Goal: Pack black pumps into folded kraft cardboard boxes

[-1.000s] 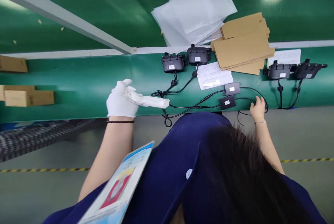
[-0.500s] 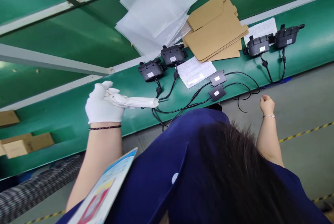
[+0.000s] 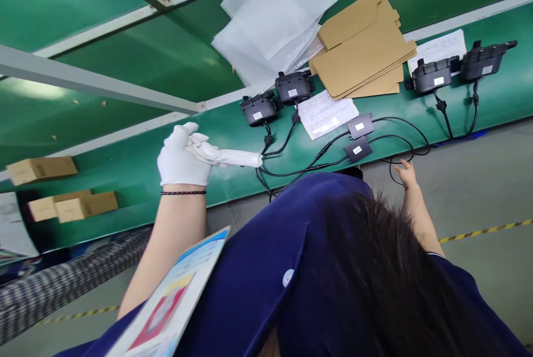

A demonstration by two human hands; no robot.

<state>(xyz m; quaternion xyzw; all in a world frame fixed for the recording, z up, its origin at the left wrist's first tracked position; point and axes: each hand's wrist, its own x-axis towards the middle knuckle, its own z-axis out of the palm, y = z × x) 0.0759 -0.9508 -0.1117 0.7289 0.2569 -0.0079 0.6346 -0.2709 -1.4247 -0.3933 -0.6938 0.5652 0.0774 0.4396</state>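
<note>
My left hand (image 3: 183,157), in a white glove, is closed around a second white glove (image 3: 239,157) that hangs out to the right over the bench edge. My right hand (image 3: 407,174) is bare with its fingers apart, just off the front edge, close to the looping black cables (image 3: 410,143). Two flat black modules with white labels, an upper one (image 3: 360,126) and a lower one (image 3: 358,149), lie between my hands. Black housings, a left one (image 3: 259,109) and a second one (image 3: 293,88), stand behind them with cables running forward.
Clear bubble bags (image 3: 270,24) and flat brown cartons (image 3: 366,49) are piled at the back. Written sheets (image 3: 328,115) lie in front. Two more black housings (image 3: 433,76) stand at right, small cardboard boxes (image 3: 87,206) at left. A checked sleeve (image 3: 83,276) shows lower left.
The view has shifted, so the bench things appear farther right. My right hand has moved left toward the cables, and its curled fingers have spread. The left hand still holds the glove.
</note>
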